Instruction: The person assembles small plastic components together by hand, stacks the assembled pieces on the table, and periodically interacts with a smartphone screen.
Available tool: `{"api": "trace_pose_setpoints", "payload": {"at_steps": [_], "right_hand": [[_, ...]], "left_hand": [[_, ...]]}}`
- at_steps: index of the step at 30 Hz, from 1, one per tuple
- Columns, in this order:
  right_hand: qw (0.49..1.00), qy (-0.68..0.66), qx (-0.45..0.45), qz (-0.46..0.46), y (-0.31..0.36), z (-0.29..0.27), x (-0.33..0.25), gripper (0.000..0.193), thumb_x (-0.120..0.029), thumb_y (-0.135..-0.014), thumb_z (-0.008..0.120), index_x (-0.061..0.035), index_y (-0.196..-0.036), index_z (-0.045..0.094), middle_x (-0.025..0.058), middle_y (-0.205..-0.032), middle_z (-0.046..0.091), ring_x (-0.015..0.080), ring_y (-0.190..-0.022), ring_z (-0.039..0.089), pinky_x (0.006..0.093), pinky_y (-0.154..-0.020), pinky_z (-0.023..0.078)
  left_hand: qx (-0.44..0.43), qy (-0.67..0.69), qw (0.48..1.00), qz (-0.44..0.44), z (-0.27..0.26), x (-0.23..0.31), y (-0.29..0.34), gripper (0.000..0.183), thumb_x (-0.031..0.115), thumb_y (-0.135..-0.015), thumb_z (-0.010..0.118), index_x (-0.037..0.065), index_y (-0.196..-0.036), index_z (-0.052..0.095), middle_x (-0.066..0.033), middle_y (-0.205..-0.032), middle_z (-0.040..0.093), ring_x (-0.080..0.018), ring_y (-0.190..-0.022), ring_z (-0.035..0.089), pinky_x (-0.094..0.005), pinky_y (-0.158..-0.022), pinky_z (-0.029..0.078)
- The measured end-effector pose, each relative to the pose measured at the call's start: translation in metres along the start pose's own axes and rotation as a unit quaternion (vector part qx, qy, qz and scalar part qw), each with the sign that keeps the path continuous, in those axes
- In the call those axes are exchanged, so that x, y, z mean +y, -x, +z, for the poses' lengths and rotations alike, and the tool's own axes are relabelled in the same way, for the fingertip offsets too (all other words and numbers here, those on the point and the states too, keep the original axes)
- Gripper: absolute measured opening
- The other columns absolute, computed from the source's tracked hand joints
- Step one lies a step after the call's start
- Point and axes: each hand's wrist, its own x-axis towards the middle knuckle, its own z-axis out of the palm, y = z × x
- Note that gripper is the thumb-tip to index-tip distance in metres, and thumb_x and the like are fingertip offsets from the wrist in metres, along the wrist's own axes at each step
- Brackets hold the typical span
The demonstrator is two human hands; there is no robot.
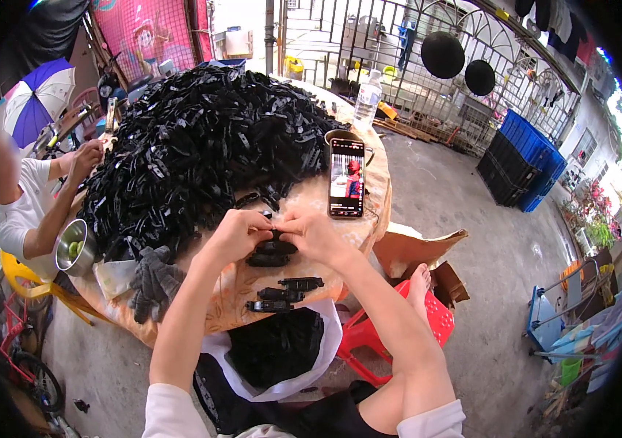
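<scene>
My left hand [239, 233] and my right hand [314, 235] meet over the near side of a round table, thumbs and fingertips pinched together on a small black plastic part [277, 236]. The fingers cover most of it. Just below them lie a few similar black parts [271, 257]. Closer to the table's edge sits another small group of black parts [281, 295]. Beyond my hands rises a large heap of black plastic parts [208, 139]. Under the table edge, a white bag [331, 328] holds more dark pieces.
A lit phone [347, 179] leans against a cup, with a water bottle [368, 101] behind. Grey gloves [156, 281] and a metal bowl [77, 247] with green fruit are on the left. A co-worker [26, 204] handles something there. A red stool [435, 314] stands at right.
</scene>
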Motion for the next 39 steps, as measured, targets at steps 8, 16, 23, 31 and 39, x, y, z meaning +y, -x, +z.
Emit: {"api": "trace_pose_setpoints", "payload": {"at_steps": [8, 16, 23, 31, 39], "right_hand": [[1.0, 0.021, -0.001, -0.004, 0.003, -0.002, 0.001, 0.021, -0.009, -0.079, 0.072, -0.0081, -0.1, 0.074, 0.0122, -0.09, 0.067, 0.0313, -0.089, 0.062, 0.0385, -0.079, 0.049], [0.999, 0.021, -0.005, -0.035, 0.0, -0.004, 0.0, 0.024, -0.003, -0.077, 0.073, -0.0022, -0.101, 0.072, 0.013, -0.091, 0.067, 0.0288, -0.086, 0.064, 0.0356, -0.076, 0.051], [0.999, -0.011, -0.031, -0.01, -0.004, -0.003, 0.008, 0.019, -0.006, -0.078, 0.073, 0.0007, -0.096, 0.071, 0.0129, -0.095, 0.069, 0.0282, -0.091, 0.065, 0.0349, -0.08, 0.052], [0.979, 0.168, 0.112, 0.032, -0.037, 0.01, 0.015, 0.025, -0.015, -0.088, 0.06, -0.0063, -0.111, 0.067, 0.0197, -0.13, 0.052, 0.0351, -0.104, 0.061, 0.0419, -0.09, 0.05], [0.957, 0.234, 0.09, 0.145, -0.056, 0.016, 0.03, 0.019, -0.017, -0.089, 0.059, -0.0094, -0.105, 0.067, 0.0143, -0.113, 0.059, 0.0356, -0.094, 0.064, 0.0437, -0.082, 0.053]], "left_hand": [[-0.016, -0.067, 0.997, 0.041, -0.001, 0.007, -0.001, 0.015, -0.006, -0.074, 0.071, -0.002, -0.088, 0.072, -0.0159, -0.089, 0.071, -0.0283, -0.08, 0.068, -0.0325, -0.072, 0.054], [-0.041, -0.108, 0.991, 0.07, -0.003, 0.006, -0.003, 0.017, -0.004, -0.071, 0.072, -0.002, -0.088, 0.071, -0.0166, -0.089, 0.07, -0.0314, -0.08, 0.067, -0.0355, -0.071, 0.053], [-0.053, -0.106, 0.992, 0.054, -0.006, 0.009, -0.002, 0.02, -0.003, -0.07, 0.074, -0.002, -0.09, 0.071, -0.0165, -0.089, 0.069, -0.0327, -0.083, 0.066, -0.0365, -0.072, 0.053], [-0.045, -0.154, 0.985, 0.067, -0.006, 0.013, 0.004, 0.028, 0.0, -0.071, 0.073, 0.0, -0.099, 0.071, -0.0155, -0.095, 0.067, -0.033, -0.092, 0.063, -0.0381, -0.081, 0.052], [-0.076, -0.186, 0.978, 0.055, -0.034, 0.017, 0.013, 0.028, 0.001, -0.067, 0.071, 0.0, -0.096, 0.069, -0.0129, -0.11, 0.062, -0.0303, -0.112, 0.053, -0.0368, -0.097, 0.045]]}}
